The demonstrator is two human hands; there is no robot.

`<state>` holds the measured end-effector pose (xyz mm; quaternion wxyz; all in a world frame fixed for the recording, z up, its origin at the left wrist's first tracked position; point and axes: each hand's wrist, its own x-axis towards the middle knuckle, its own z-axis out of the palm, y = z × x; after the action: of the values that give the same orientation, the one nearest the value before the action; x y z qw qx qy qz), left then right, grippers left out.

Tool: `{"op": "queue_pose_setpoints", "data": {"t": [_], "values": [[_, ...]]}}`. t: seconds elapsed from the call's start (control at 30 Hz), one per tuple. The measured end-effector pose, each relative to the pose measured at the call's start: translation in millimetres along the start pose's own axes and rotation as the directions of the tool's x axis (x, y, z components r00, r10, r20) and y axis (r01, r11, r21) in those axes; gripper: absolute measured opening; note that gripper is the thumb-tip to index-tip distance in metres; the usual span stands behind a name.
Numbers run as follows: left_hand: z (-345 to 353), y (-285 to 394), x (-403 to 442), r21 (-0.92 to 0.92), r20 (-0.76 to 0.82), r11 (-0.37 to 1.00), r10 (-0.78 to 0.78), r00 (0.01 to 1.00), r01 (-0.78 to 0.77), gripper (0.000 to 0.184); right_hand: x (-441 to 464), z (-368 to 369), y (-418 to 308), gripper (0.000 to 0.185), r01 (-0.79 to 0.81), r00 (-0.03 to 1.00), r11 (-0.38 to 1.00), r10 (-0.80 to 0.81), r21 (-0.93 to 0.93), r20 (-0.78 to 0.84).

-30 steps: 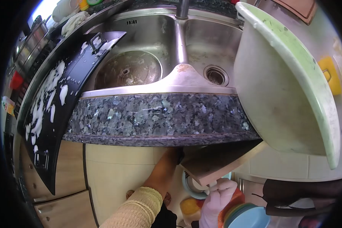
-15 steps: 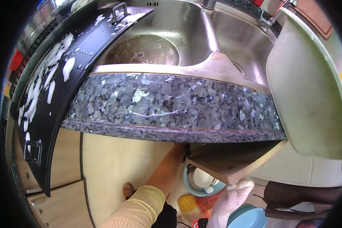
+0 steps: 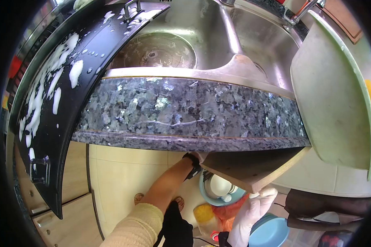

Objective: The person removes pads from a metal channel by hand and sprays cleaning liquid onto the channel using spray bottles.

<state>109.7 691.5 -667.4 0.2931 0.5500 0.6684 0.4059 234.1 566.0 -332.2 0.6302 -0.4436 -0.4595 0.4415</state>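
Observation:
My left arm, in a yellow sleeve with a dark wristband, reaches below the granite counter edge (image 3: 185, 143). Only a sliver of my left hand (image 3: 196, 155) shows there, and its fingers are hidden. My right hand (image 3: 260, 198), in a pale glove, has its fingers bent at the lower corner of an open wooden cabinet door (image 3: 255, 166). Behind the door, on the floor, a blue basin (image 3: 206, 193) holds white dishes (image 3: 219, 185). A lighter blue bowl (image 3: 272, 232) stands right of my gloved hand.
A black panel with white foam (image 3: 76, 53) leans over the counter's left side. The steel double sink (image 3: 210, 37) lies behind the granite. A large pale green tub (image 3: 332, 94) stands tilted at the right. Orange bags (image 3: 226, 212) and dark cloth (image 3: 317, 206) are below.
The view has shifted, so the counter looks closer and the sink sits higher. More of the left wrist and of the basin of dishes shows. My right hand stays at the door's corner.

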Motion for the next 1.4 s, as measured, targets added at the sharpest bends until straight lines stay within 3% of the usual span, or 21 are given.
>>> {"op": "queue_pose_setpoints", "data": {"t": [0.07,0.2,0.27,0.3,0.37,0.4,0.47,0.5,0.57,0.63,0.7,0.8,0.87,1.03,1.17,1.27,1.4], "values": [[-5,7,-10,-0.009,-0.048,1.000,0.029,0.998,-0.030,0.031,1,3,0,0.026,-0.004,1.000,0.997,0.004,0.082,0.000],[-36,43,-40,-0.030,-0.253,0.994,0.092,0.963,-0.103,0.031,1,7,1,0.024,-0.021,1.000,0.997,0.023,0.068,-0.022],[-103,84,-84,-0.301,0.000,0.948,-0.108,0.994,0.103,0.033,2,7,6,0.022,0.004,0.999,0.999,-0.003,0.032,-0.032],[-123,93,-110,-0.432,-0.045,0.896,-0.130,0.991,0.098,0.035,3,11,6,0.022,-0.003,0.998,1.000,0.003,0.001,-0.055],[-144,60,-173,-0.253,0.136,0.915,-0.288,0.948,0.314,0.037,7,22,4,0.023,-0.017,0.996,0.999,0.013,-0.034,-0.093],[-165,59,-203,-0.311,0.158,0.858,-0.378,0.912,0.409,0.035,11,30,3,0.021,-0.012,0.997,1.000,0.012,-0.010,-0.078],[-216,61,-255,-0.152,0.206,0.815,-0.527,0.825,0.559,0.036,16,34,9,0.021,0.002,0.998,0.999,0.000,0.039,-0.059],[-245,65,-276,0.070,0.203,0.798,-0.599,0.775,0.599,0.039,18,48,-1,0.021,-0.026,0.993,0.998,0.020,-0.052,-0.118],[-302,90,-316,0.146,0.116,0.671,-0.741,0.661,0.727,0.039,22,64,-7,0.018,-0.107,0.983,0.994,0.102,-0.025,-0.152],[-323,46,-397,0.190,0.021,0.755,-0.642,0.767,0.627,0.038,24,76,-18,0.017,-0.237,0.954,0.971,0.235,0.015,-0.185],[-381,87,-408,0.278,0.093,0.527,-0.847,0.523,0.803,0.039,29,75,-14,0.016,-0.259,0.955,0.957,0.232,-0.133,-0.187],[-443,132,-449,0.090,0.041,0.455,-0.890,0.453,0.886,0.042,34,74,-17,0.031,-0.345,0.935,0.891,0.299,-0.294,-0.191],[-474,164,-466,0.020,0.034,0.363,-0.931,0.363,0.931,0.044,35,96,-31,0.037,-0.410,0.885,0.894,0.341,-0.180,-0.317],[-537,250,-486,-0.063,-0.014,0.403,-0.915,0.403,0.913,0.047,44,113,-63,0.043,-0.520,0.833,0.836,0.450,-0.177,-0.321],[-552,276,-521,-0.177,-0.081,0.443,-0.896,0.436,0.879,0.047,49,121,-83,0.049,-0.602,0.791,0.777,0.547,-0.185,-0.274],[-564,301,-527,-0.303,-0.082,0.419,-0.906,0.414,0.856,0.048,50,116,-97,0.055,-0.651,0.758,0.728,0.611,-0.215,-0.227],[-575,326,-533,-0.637,-0.087,0.299,-0.944,0.318,0.711,0.042,37,98,-119,0.063,-0.732,0.658,0.595,0.744,-0.331,-0.119]]}}
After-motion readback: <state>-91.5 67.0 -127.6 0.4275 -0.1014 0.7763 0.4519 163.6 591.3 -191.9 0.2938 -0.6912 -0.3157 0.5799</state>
